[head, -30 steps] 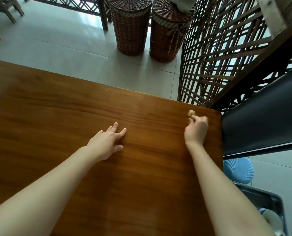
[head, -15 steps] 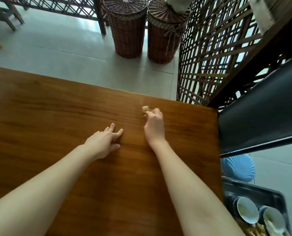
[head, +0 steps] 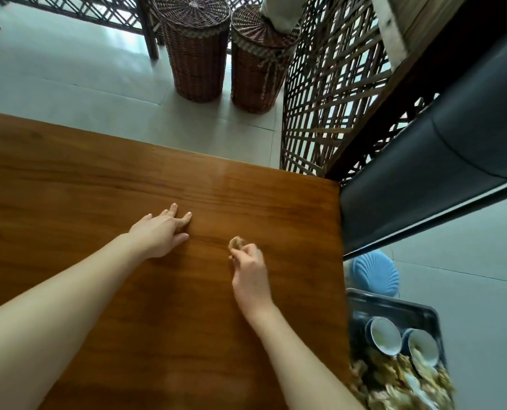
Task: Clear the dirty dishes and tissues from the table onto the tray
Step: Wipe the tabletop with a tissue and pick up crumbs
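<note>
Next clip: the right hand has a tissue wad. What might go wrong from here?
The right hand pinches the tissue wad only at its fingertips, so it may drop before reaching the tray. The tray sits past the table edge, heaped with tissues around two bowls; another wad might slide off.

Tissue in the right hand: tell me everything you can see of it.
The tissue is a small crumpled wad, tan, paper by its look. The right hand pinches it at the fingertips, hiding its near part; the rest sticks out past them. It is low over the wooden table; whether it touches the wood cannot be told.
</note>
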The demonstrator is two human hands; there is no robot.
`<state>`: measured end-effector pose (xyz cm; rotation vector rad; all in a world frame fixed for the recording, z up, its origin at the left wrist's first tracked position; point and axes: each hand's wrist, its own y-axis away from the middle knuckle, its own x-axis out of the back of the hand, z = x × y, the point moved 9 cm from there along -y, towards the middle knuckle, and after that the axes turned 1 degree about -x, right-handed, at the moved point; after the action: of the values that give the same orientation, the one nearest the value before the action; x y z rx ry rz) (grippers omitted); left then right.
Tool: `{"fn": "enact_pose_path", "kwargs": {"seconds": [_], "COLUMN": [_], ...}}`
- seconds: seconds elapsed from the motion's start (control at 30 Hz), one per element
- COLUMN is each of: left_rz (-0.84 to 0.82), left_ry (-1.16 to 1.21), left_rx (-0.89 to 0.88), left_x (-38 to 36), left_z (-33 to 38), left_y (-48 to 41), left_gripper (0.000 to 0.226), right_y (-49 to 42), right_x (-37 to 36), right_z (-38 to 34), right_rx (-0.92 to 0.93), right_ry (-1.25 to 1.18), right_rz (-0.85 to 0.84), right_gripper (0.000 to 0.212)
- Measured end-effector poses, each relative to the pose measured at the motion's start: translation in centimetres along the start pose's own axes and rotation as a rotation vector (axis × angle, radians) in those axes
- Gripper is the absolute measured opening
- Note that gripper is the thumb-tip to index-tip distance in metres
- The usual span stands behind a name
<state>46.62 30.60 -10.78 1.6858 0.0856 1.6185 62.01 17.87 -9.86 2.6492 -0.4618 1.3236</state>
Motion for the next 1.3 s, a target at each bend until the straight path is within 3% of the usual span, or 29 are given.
{"fn": "enact_pose_path", "kwargs": {"seconds": [0.07, 0.13, 0.3, 0.43, 0.57, 0.73, 0.93, 1.07, 1.23, 1.3], "left_rz": [0.021, 0.099, 0.221, 0.234, 0.302, 0.384, 0.371, 0.367, 0.4, 0.436], "left_ry": [0.02, 0.1, 0.263, 0.401, 0.523, 0.615, 0.704, 0.802, 0.844, 0.838], "left_rx": [0.014, 0.011, -0.113, -0.096, -0.036, 0.203, 0.32, 0.382, 0.438, 0.45], "left_x": [-0.2, -0.5, -2.9, -4.3, -5.5, -8.1, -15.5, -19.6, -21.4, -21.3], "left_z": [0.3, 1.1, 6.1, 9.9, 12.3, 13.7, 19.5, 22.4, 24.9, 25.9], "left_y": [0.7, 2.2, 7.9, 12.0, 15.2, 21.1, 28.6, 32.3, 36.0, 37.5], "left_gripper": [0.063, 0.065, 0.067, 0.065, 0.064, 0.062, 0.062, 0.061, 0.058, 0.058], "right_y": [3.9, 5.7, 8.0, 10.5, 16.1, 25.1, 24.3, 26.3, 32.2, 33.7], "right_x": [-0.4, 1.7, 10.2, 11.0, 6.7, 4.9, 11.8, 12.3, 10.3, 10.9], "right_z": [-0.4, 2.0, 11.3, 11.4, 6.9, 4.9, 12.3, 12.1, 9.6, 9.4], "right_rx": [0.076, 0.028, -0.296, -0.323, -0.106, 0.273, 0.163, 0.189, 0.356, 0.363], "right_ry": [-0.002, -0.015, -0.023, -0.03, -0.083, -0.073, -0.105, -0.058, -0.057, -0.105], "right_rz": [-0.088, -0.095, 0.116, 0.138, -0.053, -0.407, -0.329, -0.354, -0.567, -0.56], "right_gripper": [0.036, 0.033, 0.025, 0.024, 0.028, 0.032, 0.019, 0.021, 0.021, 0.021]}}
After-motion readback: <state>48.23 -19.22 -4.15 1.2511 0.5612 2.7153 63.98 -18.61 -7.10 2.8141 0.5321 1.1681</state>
